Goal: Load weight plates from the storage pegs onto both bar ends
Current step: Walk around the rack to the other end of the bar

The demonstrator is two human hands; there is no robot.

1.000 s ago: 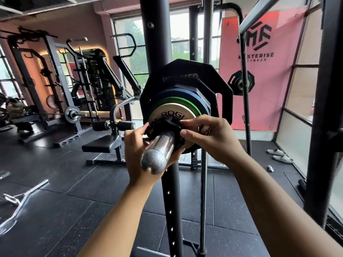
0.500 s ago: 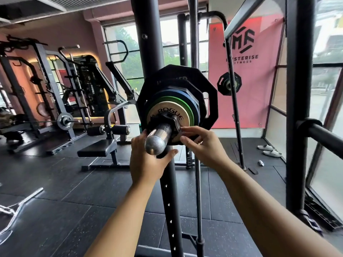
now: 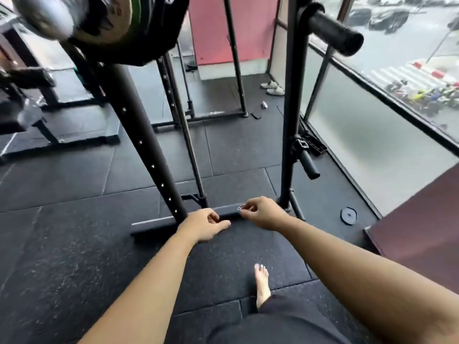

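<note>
Bar end (image 3: 42, 19): blurred, far above the rack base, upper left.
Plates (image 3: 129, 28): stacked on that bar end.
Left hand (image 3: 205, 225): over the rack base (image 3: 154, 223), fingers loosely curled, empty.
Right hand (image 3: 264, 213): just right, fingers pinched on something tiny, unclear.
Storage pegs (image 3: 335, 29): bare, above right.

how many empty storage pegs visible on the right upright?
2. Upper storage peg sticks out near the top of the right upright; lower storage peg angles down closer to the floor. Both bare. Any above the frame edge would be hidden.
</note>
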